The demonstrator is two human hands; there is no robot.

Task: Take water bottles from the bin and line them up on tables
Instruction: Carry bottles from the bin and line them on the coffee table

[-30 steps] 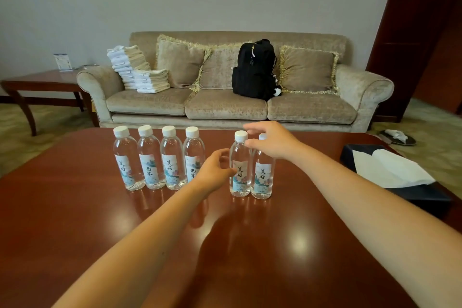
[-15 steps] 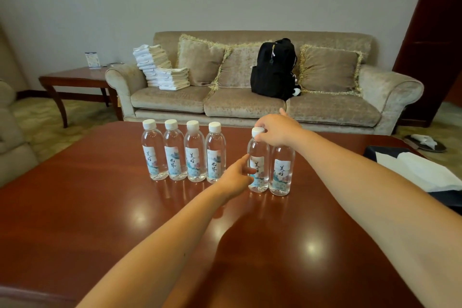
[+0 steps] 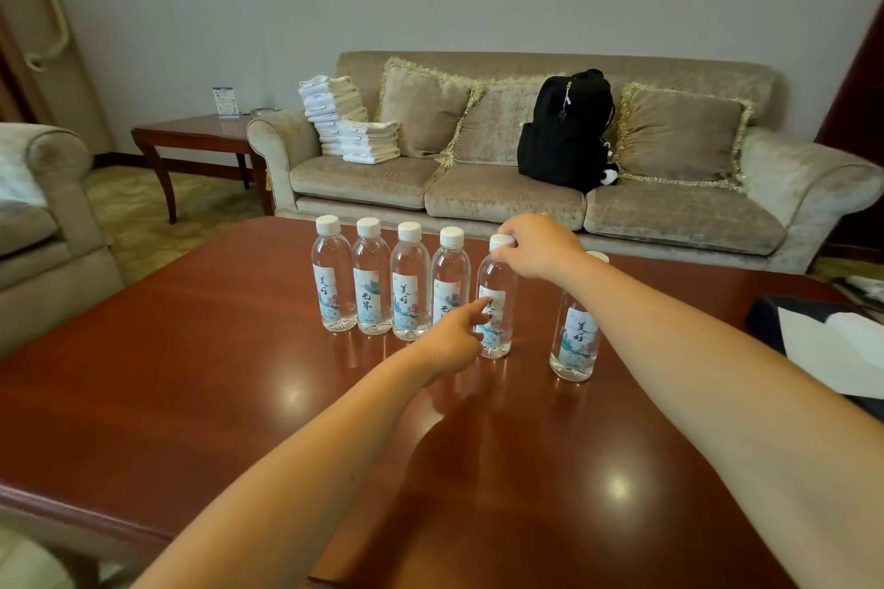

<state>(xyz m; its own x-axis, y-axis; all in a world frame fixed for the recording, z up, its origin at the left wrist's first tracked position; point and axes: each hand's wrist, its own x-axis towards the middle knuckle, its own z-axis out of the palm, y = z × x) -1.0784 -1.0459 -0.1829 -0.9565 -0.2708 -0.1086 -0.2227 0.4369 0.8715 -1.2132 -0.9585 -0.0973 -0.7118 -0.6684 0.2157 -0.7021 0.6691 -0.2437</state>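
Bottles line up on polished table

We see a row of four bottles (image 3: 410,282) standing upright and shoulder to shoulder on the far half of the dark red table (image 3: 191,373), each with a white cap and a pale printed label. Just to the right of them stands the fifth bottle (image 3: 496,301), upright, its base on the wood and a narrow gap between it and the row. Our right hand (image 3: 538,246) reaches over from the right, fingers curled down round this bottle's white cap. Our left hand (image 3: 452,342) comes in low from the near side, its forefinger straight and laid against the label while the other fingers are tucked in; it grips nothing. The sixth bottle (image 3: 574,340) stands alone, further right and nearer to us, well apart from the others and partly behind the right forearm.

Beyond the table we see a beige sofa (image 3: 502,191) bearing a black backpack (image 3: 567,129) and stacked white towels (image 3: 349,120). A wooden side table (image 3: 191,132) stands at the sofa's left end, and a dark tissue box (image 3: 765,316) sits at the table's right edge.
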